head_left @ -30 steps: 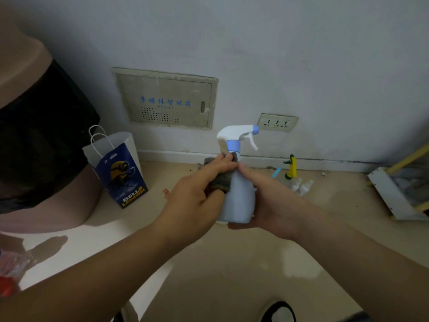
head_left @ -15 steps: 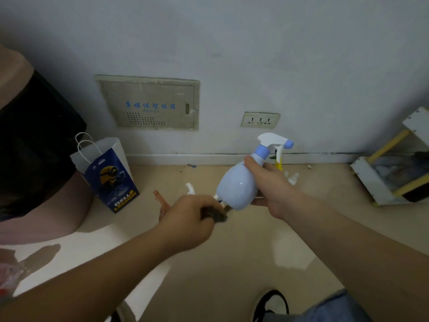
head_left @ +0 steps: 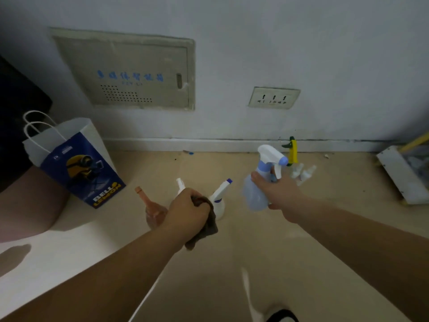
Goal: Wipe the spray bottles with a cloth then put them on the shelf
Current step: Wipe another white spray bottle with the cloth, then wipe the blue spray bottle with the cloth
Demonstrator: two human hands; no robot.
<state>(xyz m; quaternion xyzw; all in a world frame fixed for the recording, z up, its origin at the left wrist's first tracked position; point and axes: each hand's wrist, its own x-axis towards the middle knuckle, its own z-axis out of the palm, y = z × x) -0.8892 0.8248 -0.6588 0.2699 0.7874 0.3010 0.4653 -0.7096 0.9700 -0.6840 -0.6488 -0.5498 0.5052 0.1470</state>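
On the beige floor (head_left: 232, 263), a blue paper bag (head_left: 76, 163) is stood at the left and a white shelf (head_left: 404, 175) is seen at the right edge. A pale blue spray bottle (head_left: 254, 196) is held tilted in mid-air by the outstretched right hand (head_left: 281, 194), fingers (head_left: 257, 178) curled round its neck. A brown cloth (head_left: 206, 228) is bunched in the tightly closed fingers of the left hand (head_left: 188, 210), before a white spray bottle (head_left: 219, 203).

The left hand (head_left: 188, 212) covers most of the brown cloth (head_left: 206, 231) and the body of a white bottle (head_left: 180, 184) behind it; only the nozzle shows. The white shelf (head_left: 399, 173) is cut off by the right edge, the shoe (head_left: 282, 317) by the bottom edge. The small white bottles (head_left: 304, 174) sit partly behind the spray bottle (head_left: 254, 196) in the right hand (head_left: 281, 194) and are too blurred to identify; the panel lettering (head_left: 130, 76) is unreadable.
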